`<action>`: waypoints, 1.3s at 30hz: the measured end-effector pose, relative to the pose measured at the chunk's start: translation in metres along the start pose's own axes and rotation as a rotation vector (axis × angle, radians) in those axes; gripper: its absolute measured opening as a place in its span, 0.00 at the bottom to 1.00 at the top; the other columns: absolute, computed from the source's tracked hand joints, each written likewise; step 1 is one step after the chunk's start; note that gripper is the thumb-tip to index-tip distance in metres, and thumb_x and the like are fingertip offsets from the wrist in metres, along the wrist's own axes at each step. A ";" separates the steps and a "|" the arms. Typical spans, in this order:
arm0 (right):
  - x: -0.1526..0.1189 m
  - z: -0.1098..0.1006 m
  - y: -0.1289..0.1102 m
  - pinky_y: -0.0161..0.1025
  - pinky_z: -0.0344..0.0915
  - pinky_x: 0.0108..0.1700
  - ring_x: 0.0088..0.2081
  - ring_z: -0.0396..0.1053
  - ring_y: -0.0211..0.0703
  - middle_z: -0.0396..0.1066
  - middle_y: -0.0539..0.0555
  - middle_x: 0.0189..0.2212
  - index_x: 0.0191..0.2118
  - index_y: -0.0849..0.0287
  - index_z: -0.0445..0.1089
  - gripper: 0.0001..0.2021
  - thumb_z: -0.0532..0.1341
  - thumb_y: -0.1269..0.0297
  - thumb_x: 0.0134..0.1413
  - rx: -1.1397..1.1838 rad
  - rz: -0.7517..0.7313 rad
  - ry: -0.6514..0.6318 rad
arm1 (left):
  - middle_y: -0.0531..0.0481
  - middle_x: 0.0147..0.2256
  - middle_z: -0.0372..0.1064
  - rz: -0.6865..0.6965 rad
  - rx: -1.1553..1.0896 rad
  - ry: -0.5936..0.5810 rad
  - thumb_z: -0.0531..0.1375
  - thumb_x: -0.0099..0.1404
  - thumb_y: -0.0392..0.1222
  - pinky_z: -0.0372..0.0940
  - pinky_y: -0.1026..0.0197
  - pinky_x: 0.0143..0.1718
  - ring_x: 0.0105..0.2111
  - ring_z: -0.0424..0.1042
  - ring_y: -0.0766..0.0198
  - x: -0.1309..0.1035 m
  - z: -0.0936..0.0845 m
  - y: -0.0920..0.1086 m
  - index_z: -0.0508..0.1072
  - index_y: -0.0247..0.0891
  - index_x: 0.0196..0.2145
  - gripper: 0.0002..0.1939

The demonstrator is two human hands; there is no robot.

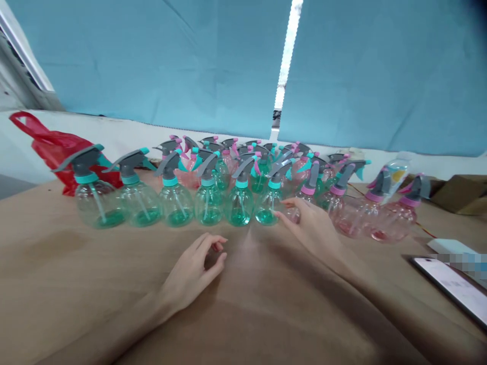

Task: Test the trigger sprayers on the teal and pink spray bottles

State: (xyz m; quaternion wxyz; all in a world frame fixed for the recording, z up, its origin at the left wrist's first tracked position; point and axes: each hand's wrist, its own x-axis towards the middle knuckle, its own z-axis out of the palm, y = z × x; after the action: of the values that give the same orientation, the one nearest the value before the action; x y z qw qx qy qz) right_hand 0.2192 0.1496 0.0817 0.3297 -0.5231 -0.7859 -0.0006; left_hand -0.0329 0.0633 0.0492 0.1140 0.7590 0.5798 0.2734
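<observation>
Clear round spray bottles with grey trigger heads stand upright in a front row on the table. Those at the left and middle are green with turquoise collars; those at the right are pink. My right hand point(314, 228) reaches to the row, its thumb and index fingertips at the right side of a green spray bottle point(267, 205). It partly hides a pink spray bottle point(309, 191) behind it; whether the fingertips press on the green one is unclear. My left hand point(194, 268) hovers before the row, fingers curved, thumb apart, holding nothing. Nearest it are two green spray bottles point(209, 205) point(239, 207).
More pink and green spray bottles point(259, 175) crowd behind the front row. A red plastic bag point(57, 144) sits at the left. On the right are a phone point(454, 289), a white box point(452, 247), a labelled clear bottle point(397, 170) and brown cardboard point(462, 192).
</observation>
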 end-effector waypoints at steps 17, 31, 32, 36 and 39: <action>0.047 0.030 0.006 0.46 0.66 0.35 0.34 0.73 0.56 0.74 0.63 0.29 0.56 0.73 0.60 0.35 0.58 0.47 0.52 0.111 0.194 -0.113 | 0.52 0.37 0.67 0.045 -0.010 -0.008 0.51 0.66 0.39 0.64 0.60 0.35 0.35 0.69 0.62 0.002 0.005 0.010 0.62 0.43 0.44 0.09; 0.048 0.013 0.009 0.43 0.64 0.31 0.32 0.73 0.57 0.73 0.61 0.24 0.48 0.71 0.64 0.28 0.61 0.49 0.53 0.015 0.147 -0.190 | 0.51 0.36 0.67 0.078 -0.068 0.033 0.52 0.66 0.39 0.61 0.65 0.25 0.34 0.68 0.62 0.015 0.007 0.037 0.63 0.43 0.44 0.09; 0.048 0.013 0.008 0.43 0.64 0.31 0.32 0.73 0.57 0.73 0.61 0.24 0.48 0.71 0.65 0.27 0.61 0.49 0.53 0.009 0.139 -0.197 | 0.51 0.36 0.67 0.077 -0.083 0.035 0.52 0.66 0.39 0.61 0.65 0.25 0.34 0.68 0.62 0.016 0.007 0.039 0.63 0.42 0.44 0.09; 0.046 0.009 0.006 0.43 0.63 0.30 0.31 0.73 0.55 0.73 0.62 0.26 0.46 0.70 0.66 0.26 0.60 0.48 0.53 -0.006 0.109 -0.222 | 0.52 0.35 0.68 0.035 -0.135 0.051 0.53 0.66 0.41 0.61 0.65 0.25 0.34 0.67 0.63 0.019 0.005 0.046 0.64 0.42 0.43 0.07; 0.043 0.007 0.005 0.44 0.64 0.31 0.34 0.73 0.57 0.74 0.65 0.30 0.46 0.69 0.66 0.26 0.60 0.48 0.53 -0.012 0.083 -0.235 | 0.51 0.35 0.69 -0.005 -0.168 0.070 0.53 0.66 0.43 0.60 0.64 0.25 0.34 0.68 0.62 0.026 0.002 0.054 0.65 0.42 0.43 0.08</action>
State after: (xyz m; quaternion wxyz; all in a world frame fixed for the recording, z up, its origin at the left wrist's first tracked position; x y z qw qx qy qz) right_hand 0.2095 0.1900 0.0965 0.2319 -0.5538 -0.7967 0.0696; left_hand 0.0171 0.0714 0.0811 0.1575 0.7353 0.5604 0.3472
